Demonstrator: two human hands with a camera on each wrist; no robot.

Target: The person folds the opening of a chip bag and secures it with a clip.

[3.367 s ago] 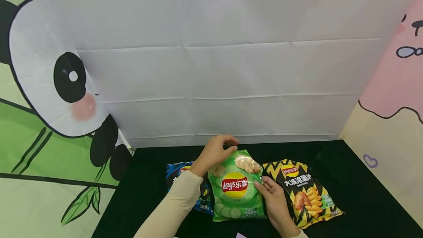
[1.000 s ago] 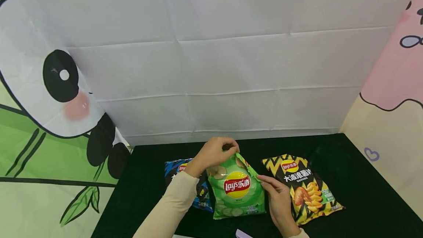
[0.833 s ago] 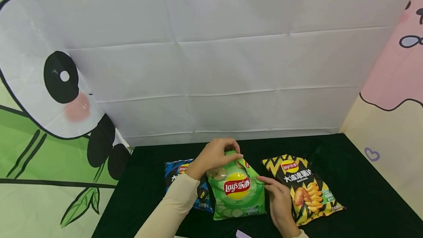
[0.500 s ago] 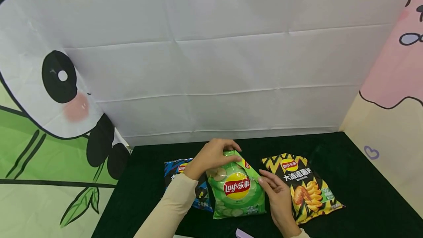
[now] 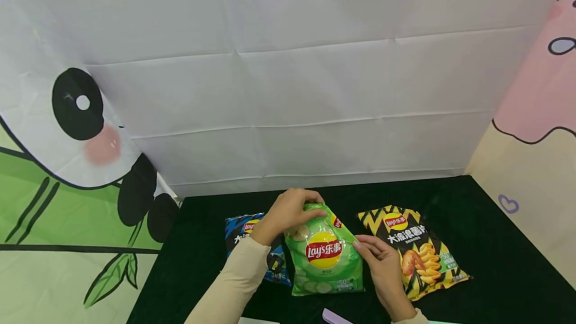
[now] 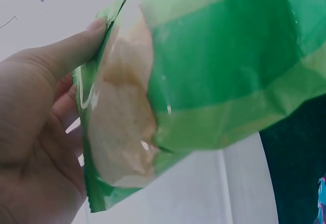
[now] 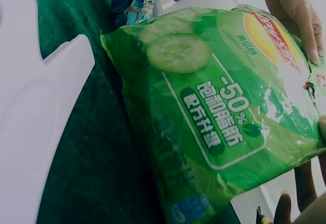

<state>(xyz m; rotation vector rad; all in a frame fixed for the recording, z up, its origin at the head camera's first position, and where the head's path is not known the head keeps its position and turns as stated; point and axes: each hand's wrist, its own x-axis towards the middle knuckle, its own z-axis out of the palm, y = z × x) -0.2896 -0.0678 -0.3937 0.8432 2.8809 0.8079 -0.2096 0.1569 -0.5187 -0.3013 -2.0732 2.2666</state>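
A green Lay's chip bag [image 5: 324, 259] stands tilted up at the middle of the dark cloth. Its upper right corner is folded toward the front. My left hand [image 5: 292, 211] holds the bag's top, thumb across the front and fingers behind; in the left wrist view the thumb [image 6: 76, 51] presses near the bag's edge. With thumb and fingers, my right hand [image 5: 382, 269] pinches the bag's right side by the fold. Only part of the right hand shows at the lower right of the right wrist view.
A blue chip bag [image 5: 276, 264] lies to the left, partly behind my left arm. On the right is a black and yellow chip bag [image 5: 418, 256]. A lavender object [image 5: 335, 317] lies at the near edge. White sheeting [image 5: 288, 94] rises behind the table.
The green bag's upper right corner has been folded over toward the front. My left thumb has come down onto the front, and my right fingers have shifted along the fold.
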